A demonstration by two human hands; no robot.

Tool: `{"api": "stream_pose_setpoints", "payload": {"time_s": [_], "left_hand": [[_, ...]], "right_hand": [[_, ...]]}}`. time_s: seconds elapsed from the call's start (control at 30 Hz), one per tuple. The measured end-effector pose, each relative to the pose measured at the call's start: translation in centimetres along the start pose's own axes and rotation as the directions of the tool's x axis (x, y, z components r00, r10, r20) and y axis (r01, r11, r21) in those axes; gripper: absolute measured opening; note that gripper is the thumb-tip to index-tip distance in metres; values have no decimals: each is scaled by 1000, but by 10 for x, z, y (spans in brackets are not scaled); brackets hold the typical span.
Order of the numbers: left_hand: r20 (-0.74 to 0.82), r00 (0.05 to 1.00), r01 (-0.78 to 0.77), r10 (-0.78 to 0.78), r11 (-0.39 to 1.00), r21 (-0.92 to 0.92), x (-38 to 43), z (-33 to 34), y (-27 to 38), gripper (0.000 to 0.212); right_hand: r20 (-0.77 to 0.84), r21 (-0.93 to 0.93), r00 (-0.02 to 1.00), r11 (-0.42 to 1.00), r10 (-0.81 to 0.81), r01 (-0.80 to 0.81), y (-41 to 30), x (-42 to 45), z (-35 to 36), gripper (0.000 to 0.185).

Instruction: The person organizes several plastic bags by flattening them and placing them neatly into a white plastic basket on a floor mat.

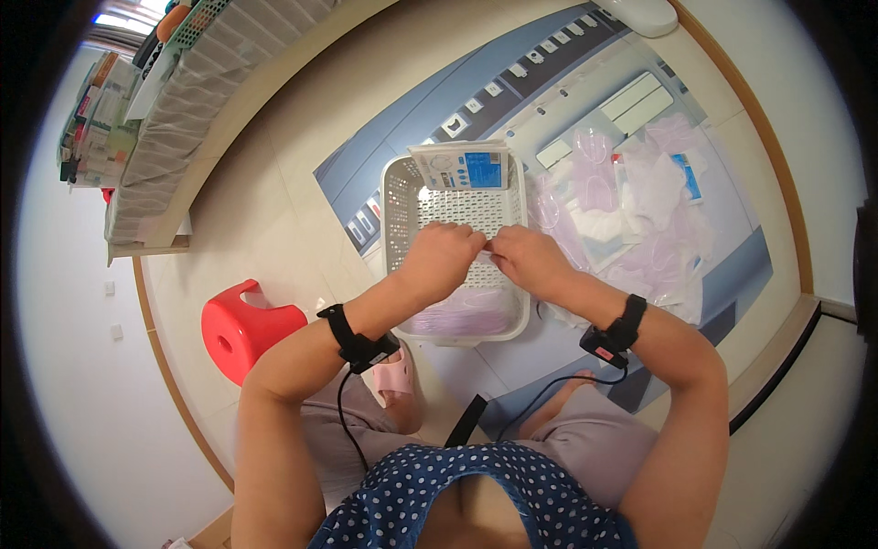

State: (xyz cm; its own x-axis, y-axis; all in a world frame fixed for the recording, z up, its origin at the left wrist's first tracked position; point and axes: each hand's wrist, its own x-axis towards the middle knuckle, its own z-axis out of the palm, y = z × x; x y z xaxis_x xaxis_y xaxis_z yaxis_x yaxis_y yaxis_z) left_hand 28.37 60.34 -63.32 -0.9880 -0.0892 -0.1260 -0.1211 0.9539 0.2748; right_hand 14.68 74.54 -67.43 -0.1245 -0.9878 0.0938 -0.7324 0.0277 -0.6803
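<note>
My left hand [446, 257] and my right hand [531, 259] meet above a white perforated plastic basket [389, 206]. Between their fingertips they pinch a thin pale lilac item [484, 255], mostly hidden by the fingers. At the basket's far end stand flat white-and-blue printed packets [463, 170]. A stack of lilac packets in clear wrap [466, 312] lies along its near end, partly behind my left forearm. Right of the basket spreads a loose pile of lilac face masks [593, 168] in clear wrappers, mixed with white-and-blue packets [688, 178].
A large printed mat [411, 130] lies under the basket and pile. To the left is a red plastic stool [236, 336]. A bed with striped cover [226, 82] stands at upper left. Cables [343, 412] run from both wrist-worn devices towards my body.
</note>
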Motion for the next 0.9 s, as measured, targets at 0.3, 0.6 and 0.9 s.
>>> {"api": "stream_pose_setpoints", "payload": {"time_s": [0.3, 0.6, 0.9], "left_hand": [[246, 958, 184, -146, 973, -138, -52, 70, -28, 10], [581, 809, 215, -92, 966, -146, -69, 99, -34, 35], [641, 766, 262, 57, 882, -392, -79, 117, -41, 75]], "right_hand": [[268, -61, 963, 997, -30, 48, 9, -20, 62, 21], [492, -123, 870, 990, -5, 75, 13, -52, 94, 24], [527, -149, 847, 989, 62, 21, 6, -52, 93, 32]]}}
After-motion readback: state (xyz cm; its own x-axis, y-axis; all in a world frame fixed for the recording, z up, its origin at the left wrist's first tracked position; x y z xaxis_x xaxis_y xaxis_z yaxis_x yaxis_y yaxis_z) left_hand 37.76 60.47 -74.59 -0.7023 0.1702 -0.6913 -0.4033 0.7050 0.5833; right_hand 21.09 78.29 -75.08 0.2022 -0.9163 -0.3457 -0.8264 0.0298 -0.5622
